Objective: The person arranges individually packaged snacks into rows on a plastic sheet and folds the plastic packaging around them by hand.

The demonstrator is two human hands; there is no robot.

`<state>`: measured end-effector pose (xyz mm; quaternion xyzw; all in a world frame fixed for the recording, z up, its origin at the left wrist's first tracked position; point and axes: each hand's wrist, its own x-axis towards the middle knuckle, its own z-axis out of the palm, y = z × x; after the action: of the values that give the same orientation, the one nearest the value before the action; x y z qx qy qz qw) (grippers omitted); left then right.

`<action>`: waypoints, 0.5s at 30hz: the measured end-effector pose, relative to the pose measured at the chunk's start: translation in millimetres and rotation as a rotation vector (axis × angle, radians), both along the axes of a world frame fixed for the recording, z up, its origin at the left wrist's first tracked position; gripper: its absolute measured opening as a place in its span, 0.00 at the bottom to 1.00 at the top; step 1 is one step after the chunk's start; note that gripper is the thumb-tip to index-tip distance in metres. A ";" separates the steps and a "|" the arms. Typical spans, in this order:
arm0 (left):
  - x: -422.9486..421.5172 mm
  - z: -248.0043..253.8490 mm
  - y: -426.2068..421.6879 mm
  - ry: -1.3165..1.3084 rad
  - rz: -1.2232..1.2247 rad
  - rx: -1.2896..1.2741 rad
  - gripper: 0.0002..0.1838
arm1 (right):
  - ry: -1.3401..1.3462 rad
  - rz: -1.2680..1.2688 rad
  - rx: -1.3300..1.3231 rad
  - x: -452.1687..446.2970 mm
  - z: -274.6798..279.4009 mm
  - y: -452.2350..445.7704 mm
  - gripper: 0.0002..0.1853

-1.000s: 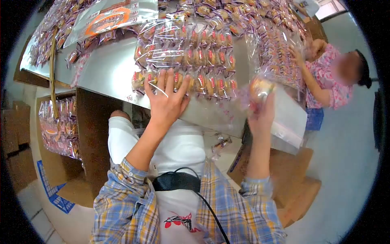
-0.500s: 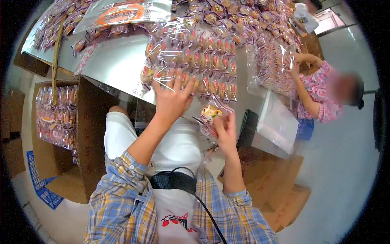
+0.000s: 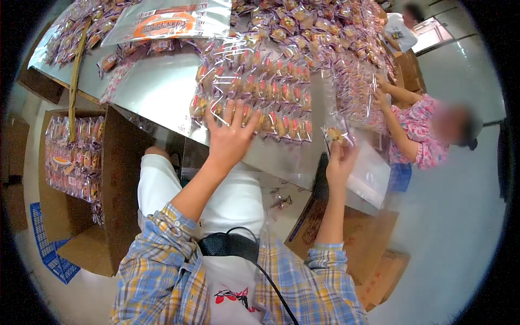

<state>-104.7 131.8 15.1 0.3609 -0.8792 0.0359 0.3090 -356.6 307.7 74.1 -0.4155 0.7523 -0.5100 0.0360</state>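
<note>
Packet — held in right hand — has moved rightward.

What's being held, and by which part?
The right hand holds a wrapped snack by its near end; the left hand rests on bagged snacks.

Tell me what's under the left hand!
The left hand rests on clear plastic over rows of packets. It hides part of the nearest row; I can't see what's there.

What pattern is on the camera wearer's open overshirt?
The overshirt is blue-and-yellow plaid; the head view shows it best.
</note>
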 end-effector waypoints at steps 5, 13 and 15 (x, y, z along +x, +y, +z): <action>2.4 4.2 -0.5 -0.001 -0.010 0.006 0.33 | -0.256 -0.149 -0.199 -46.7 -34.7 -47.6 0.28; 2.0 8.9 -0.3 0.031 0.000 0.001 0.31 | -0.446 -0.092 -0.401 -34.0 -35.0 -56.0 0.30; 0.9 9.4 1.7 0.031 0.002 0.005 0.31 | -0.615 -0.001 -0.514 -19.0 -25.6 -45.3 0.29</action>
<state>-103.8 133.5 24.5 0.3633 -0.8739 0.0285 0.3218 -375.6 262.5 48.5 -0.2384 0.5546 -0.7822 0.1539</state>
